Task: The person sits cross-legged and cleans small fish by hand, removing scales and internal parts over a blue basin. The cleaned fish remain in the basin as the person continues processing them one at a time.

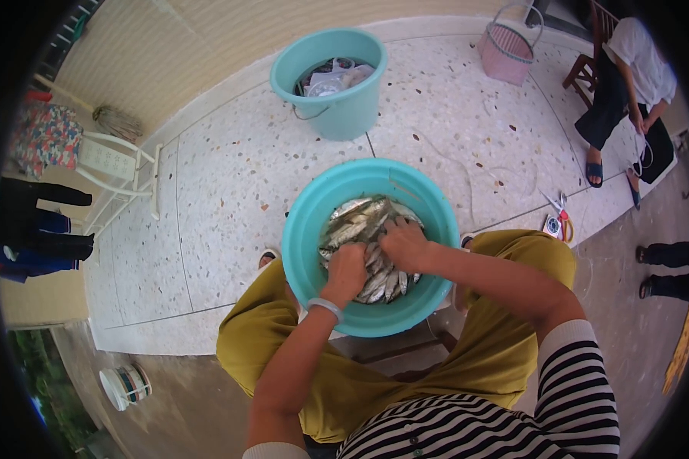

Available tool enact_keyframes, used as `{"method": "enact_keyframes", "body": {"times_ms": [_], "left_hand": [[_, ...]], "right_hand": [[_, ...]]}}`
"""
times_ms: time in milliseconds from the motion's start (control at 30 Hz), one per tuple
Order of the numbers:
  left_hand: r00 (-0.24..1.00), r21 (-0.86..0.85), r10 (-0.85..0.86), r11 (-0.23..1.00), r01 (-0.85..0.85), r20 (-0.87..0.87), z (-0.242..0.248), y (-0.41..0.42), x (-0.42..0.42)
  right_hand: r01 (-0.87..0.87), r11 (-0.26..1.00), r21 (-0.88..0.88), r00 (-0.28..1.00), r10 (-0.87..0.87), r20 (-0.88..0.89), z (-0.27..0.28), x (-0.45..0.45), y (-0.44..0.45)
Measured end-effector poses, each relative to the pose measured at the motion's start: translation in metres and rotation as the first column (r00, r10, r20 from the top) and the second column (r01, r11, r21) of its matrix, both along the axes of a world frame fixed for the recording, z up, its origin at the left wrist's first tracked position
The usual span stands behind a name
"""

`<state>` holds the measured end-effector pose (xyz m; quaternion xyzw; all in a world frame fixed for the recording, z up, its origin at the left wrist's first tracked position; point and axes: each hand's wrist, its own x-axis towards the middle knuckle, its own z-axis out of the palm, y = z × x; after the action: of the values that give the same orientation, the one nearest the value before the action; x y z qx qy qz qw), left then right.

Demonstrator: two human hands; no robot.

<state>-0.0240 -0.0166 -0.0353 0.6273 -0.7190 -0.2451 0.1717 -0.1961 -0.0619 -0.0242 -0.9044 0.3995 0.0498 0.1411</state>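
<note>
A turquoise plastic basin point(307, 195) stands between my knees, with many small silvery fish point(350, 229) lying in murky liquid in it. Both my hands are down among the fish, close beside each other. My left hand point(347, 267), with a pale bangle on the wrist, is curled over the fish near the basin's middle; its fingertips are hidden. My right hand point(403, 244) lies just to the right, back up, its fingers bent down into the fish. Whether either hand grips a fish cannot be made out.
A tall turquoise bucket point(344, 117) holding plastic bags stands beyond the basin. Scissors point(564, 215) and a small dial scale point(552, 225) lie at the right. Farther off are a pink basket point(505, 54), a seated person point(626, 86), a white metal chair point(115, 160) and a white bucket point(125, 386).
</note>
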Motion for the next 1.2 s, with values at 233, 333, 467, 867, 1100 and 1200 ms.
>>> {"method": "enact_keyframes", "body": {"times_ms": [233, 333, 467, 867, 1100, 1200], "left_hand": [[0.995, 0.118, 0.085, 0.99, -0.078, -0.059, 0.008, -0.012, 0.005], [0.995, 0.161, 0.054, 0.986, -0.04, -0.083, 0.012, -0.01, 0.005], [1.0, 0.153, -0.017, 0.988, 0.014, 0.019, 0.014, 0.003, -0.001], [0.987, 0.172, -0.08, 0.98, 0.104, -0.138, 0.005, -0.003, 0.021], [0.959, -0.216, 0.149, 0.955, -0.203, -0.242, 0.051, -0.019, 0.031], [0.942, -0.209, 0.235, 0.935, -0.286, -0.241, 0.067, -0.021, 0.033]], "right_hand": [[0.056, 0.996, 0.072, 0.969, -0.071, 0.235, 0.003, 0.001, -0.018], [-0.002, 0.966, 0.258, 0.943, -0.085, 0.323, 0.002, 0.002, -0.02], [0.014, 0.955, 0.298, 0.973, -0.081, 0.215, 0.002, 0.004, -0.018], [0.078, 0.937, 0.341, 0.99, -0.114, 0.087, 0.011, 0.003, -0.023], [0.218, 0.919, 0.328, 0.971, -0.236, 0.018, 0.025, 0.001, -0.028], [0.214, 0.935, 0.282, 0.973, -0.23, 0.028, 0.023, 0.005, -0.028]]}}
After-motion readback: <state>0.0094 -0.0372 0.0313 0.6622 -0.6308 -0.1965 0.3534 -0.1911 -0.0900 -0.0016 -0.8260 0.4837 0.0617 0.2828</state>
